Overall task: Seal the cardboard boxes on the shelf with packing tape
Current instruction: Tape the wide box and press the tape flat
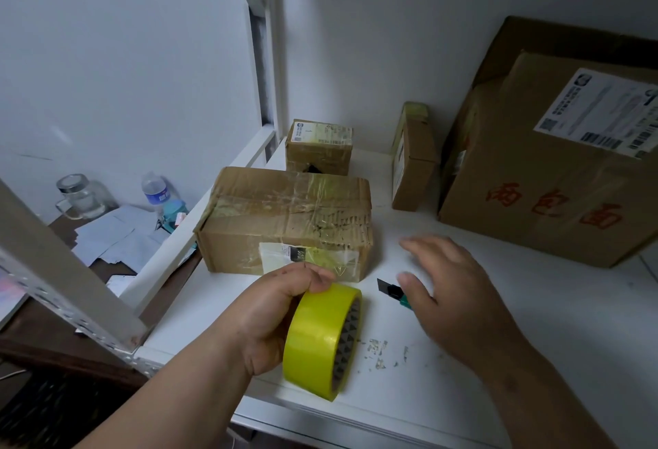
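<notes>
My left hand grips a yellow roll of packing tape, held on edge over the front of the white shelf. My right hand hovers flat with its fingers spread, just over the green handle of a box cutter whose blade points left on the shelf. A long, worn cardboard box lies right behind my left hand. Further back stand a small cube box and a thin flat box on its edge. A big box with red characters fills the right.
White shelf uprights rise at the left and back. Below left, a brown desk carries papers, a glass mug and a water bottle. Scraps of old tape residue mark the shelf near the roll.
</notes>
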`<state>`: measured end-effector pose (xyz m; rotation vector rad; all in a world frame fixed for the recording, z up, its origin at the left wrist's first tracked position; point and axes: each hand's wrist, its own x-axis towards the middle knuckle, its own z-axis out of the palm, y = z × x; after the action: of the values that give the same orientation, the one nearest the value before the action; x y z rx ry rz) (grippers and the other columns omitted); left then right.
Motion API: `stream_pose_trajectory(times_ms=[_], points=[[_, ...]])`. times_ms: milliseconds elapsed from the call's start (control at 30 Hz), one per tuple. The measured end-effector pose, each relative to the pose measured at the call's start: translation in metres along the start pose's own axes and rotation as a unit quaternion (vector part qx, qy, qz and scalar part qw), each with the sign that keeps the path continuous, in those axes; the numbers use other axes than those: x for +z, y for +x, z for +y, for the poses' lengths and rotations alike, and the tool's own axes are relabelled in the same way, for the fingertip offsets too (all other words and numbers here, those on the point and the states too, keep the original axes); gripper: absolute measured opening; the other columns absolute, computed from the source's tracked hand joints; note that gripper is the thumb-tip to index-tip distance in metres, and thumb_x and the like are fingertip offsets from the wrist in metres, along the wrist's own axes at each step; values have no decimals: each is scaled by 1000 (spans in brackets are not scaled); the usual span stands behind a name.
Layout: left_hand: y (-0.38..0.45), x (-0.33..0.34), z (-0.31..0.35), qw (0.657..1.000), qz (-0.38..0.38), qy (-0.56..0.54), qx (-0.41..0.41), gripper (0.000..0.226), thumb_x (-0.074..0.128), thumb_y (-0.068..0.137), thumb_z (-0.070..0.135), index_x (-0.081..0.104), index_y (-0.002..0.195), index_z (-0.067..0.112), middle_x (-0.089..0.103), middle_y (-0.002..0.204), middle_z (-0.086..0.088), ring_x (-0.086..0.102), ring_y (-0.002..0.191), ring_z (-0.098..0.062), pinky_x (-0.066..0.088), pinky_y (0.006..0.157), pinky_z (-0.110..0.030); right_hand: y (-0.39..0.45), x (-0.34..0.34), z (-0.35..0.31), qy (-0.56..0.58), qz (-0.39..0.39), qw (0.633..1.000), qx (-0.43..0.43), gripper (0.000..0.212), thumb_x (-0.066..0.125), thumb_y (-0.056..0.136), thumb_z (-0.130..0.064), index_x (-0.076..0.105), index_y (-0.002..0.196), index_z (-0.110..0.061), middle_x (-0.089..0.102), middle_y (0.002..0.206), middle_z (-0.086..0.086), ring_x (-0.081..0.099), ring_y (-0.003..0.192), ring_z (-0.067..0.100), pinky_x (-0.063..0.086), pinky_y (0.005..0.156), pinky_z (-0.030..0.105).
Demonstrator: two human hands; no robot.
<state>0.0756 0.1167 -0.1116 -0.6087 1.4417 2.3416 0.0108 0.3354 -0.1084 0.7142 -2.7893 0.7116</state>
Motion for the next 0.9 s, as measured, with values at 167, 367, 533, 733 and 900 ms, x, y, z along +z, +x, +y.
stream_pose_trajectory(times_ms=[167,367,533,733,900], points=[[-3,-2,1,1000,-28,7,6,28,70,58,14,74,86,13,64,89,-15,61,80,-30,49,76,-38,32,12,-31,72,-57,992,-92,49,35,102,-35,37,150,-27,31,155,-15,19,141,-4,7,113,12],[-4,-12,5,998,-54,16,1,20,58,53,5,75,55,16,64,75,-6,66,57,-6,50,54,-15,42,27,-27,28,-112,990,-75,58,27,96,-49,39,149,-30,25,159,-15,12,149,5,6,117,18],[-7,-10,2,997,-60,35,20,31,65,58,9,72,89,6,63,84,-18,61,73,-29,51,66,-31,44,27,-26,38,-118,990,-67,46,39,104,-38,39,149,-30,23,159,-17,10,149,3,6,117,18],[-11,-9,0,999,-24,20,38,30,66,60,9,72,90,9,62,84,-17,59,72,-29,49,64,-32,18,22,-35,192,93,977,10,41,45,91,-39,64,125,-28,51,127,-31,47,126,7,41,106,33],[-15,-7,-2,997,-18,25,69,26,67,62,9,72,87,14,61,82,-17,57,69,-28,46,60,-30,-12,24,-60,352,36,928,118,16,65,90,-21,58,94,-35,63,90,-20,60,82,3,49,72,17]])
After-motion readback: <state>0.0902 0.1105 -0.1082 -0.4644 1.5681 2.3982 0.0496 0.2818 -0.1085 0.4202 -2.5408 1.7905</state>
